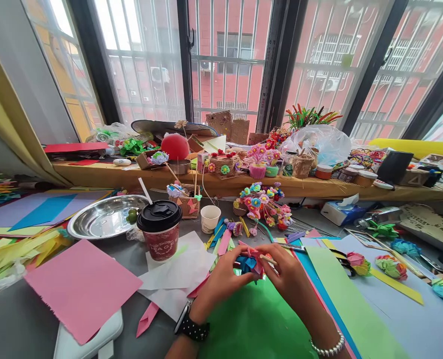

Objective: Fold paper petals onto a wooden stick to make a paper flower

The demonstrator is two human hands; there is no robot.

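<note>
Paper flower (250, 263), blue and pink folded petals, sits between both hands, just above green sheet (258, 319) on the worktop (15, 319). Left hand (221, 281): fingers closed on the flower's left side, thumb and forefinger pinching the blue petals. Right hand (290, 279): fingers closed on the flower's right side, also pinning a thin wooden stick (268, 259) against it; the stick's far end is hidden by the fingers, so it probably runs into the flower, can't confirm. Left wrist wears a black dotted watch band (192, 328), right wrist a beaded bracelet (328, 348).

Near the hands:
- Paper cup with black lid (159, 229) and straw, left of the flower, standing on white paper (180, 271).
- Small white cup (210, 218) behind it.
- Steel tray (103, 217) further left, small green fruits at its rim.
- Pink sheet (81, 286) at lower left, torn edge, overlapping a white slab.
- Light green strip (341, 294) and blue sheets right of the hands.
- 2 finished paper flowers (374, 265) to the right, well apart from the hands.
- Cluster of multicolour paper flowers (264, 204) behind the hands.
- Window ledge (105, 174) at the back, loaded with craft items.
</note>
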